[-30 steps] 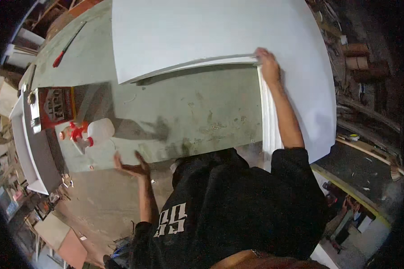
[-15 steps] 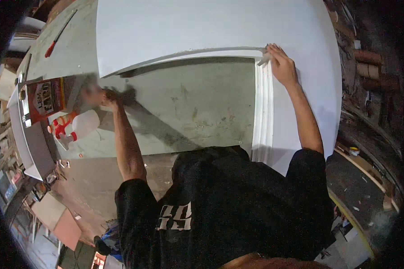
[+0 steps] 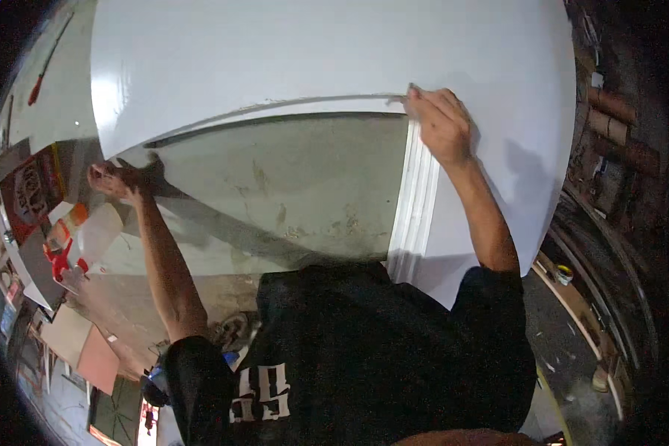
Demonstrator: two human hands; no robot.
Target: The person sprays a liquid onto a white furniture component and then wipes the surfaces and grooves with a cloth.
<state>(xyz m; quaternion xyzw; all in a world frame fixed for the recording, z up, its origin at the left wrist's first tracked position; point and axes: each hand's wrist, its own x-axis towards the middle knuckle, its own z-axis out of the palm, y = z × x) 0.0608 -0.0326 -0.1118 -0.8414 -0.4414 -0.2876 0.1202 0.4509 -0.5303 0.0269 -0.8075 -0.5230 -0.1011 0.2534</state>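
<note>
A large white panel with a rectangular cut-out lies on a greenish work surface. My right hand is closed at the cut-out's far right corner, fingertips pinching the end of a thin pale strip. This strip runs along the cut-out's far edge, and what lies under the fingers is hidden. Out to the left, my left hand hovers beside the panel's near left corner, fingers loosely bent and apart, with nothing visible in them. Close by are a dark red can and a translucent bottle with a red top.
A red-handled tool lies at the far left of the work surface. White ribbed bands line the cut-out's right side. Beyond the panel on the right are brown rolls and a curved wooden strip. Boards stand at lower left.
My view has shifted, so the panel sits further left. My right hand has gone from lying rather flat at the corner to a pinch. My left hand has moved left, nearer the can.
</note>
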